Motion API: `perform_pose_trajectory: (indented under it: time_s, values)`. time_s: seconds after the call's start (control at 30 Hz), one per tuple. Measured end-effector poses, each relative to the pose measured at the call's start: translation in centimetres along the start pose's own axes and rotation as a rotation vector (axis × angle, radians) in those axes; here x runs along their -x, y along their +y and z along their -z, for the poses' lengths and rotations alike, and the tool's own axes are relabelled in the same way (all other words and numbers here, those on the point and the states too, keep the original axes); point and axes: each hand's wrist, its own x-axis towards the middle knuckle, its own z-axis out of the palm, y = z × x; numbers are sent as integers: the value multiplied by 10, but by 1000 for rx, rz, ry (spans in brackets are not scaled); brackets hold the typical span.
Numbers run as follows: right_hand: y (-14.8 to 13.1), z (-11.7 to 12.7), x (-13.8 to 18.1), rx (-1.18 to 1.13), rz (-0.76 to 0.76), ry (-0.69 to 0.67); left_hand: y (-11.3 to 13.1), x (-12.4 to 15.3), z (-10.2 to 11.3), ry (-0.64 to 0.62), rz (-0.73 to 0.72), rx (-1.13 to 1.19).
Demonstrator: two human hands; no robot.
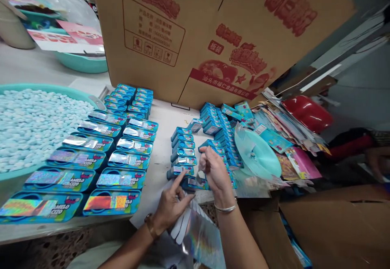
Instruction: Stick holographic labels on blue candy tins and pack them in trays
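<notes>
My left hand (pixel 170 206) has its index finger stretched onto the lid of a small blue tin-like box (pixel 185 170) at the near end of a short row. Its thumb points right and the other fingers are curled, with nothing held in them. My right hand (pixel 215 173) is raised just right of that row, fingers bent in toward the thumb; what they pinch, if anything, I cannot make out. Below my hands, over the lap, lies a sheet of shiny holographic stickers (pixel 202 236) with white backing strips. A silvery strip crosses the lid of the touched box.
Rows of blue boxes with holographic strips (pixel 126 173) stand at left, beside a teal basin (pixel 91 98) of pale blue candies. More blue boxes (pixel 225 139) are packed at right, near a teal bowl (pixel 265 159). A large carton (pixel 189 37) walls off the back.
</notes>
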Motion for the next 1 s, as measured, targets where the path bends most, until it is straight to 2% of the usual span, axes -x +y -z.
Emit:
perform_pose_trajectory:
  time_s: [0.13,0.23,0.37,0.47,0.6,0.8,1.0]
  values:
    - [-16,-2,3,73,-24,-59,28,-10,26,-30,101,181]
    - [-19,-7,2,98,-57,-103,47,-23,39,-74,113,220]
    - [-16,-9,-3,144,-61,-131,59,-36,40,68,161,150]
    - [-11,-7,-8,193,-32,-147,58,-43,38,153,162,126]
    - [0,-6,-16,278,1,-166,49,-54,38,244,83,-4]
    - [25,-8,-39,561,173,14,39,-79,39,314,74,-319]
    - [39,-6,-62,650,196,62,26,-107,40,354,90,-350]
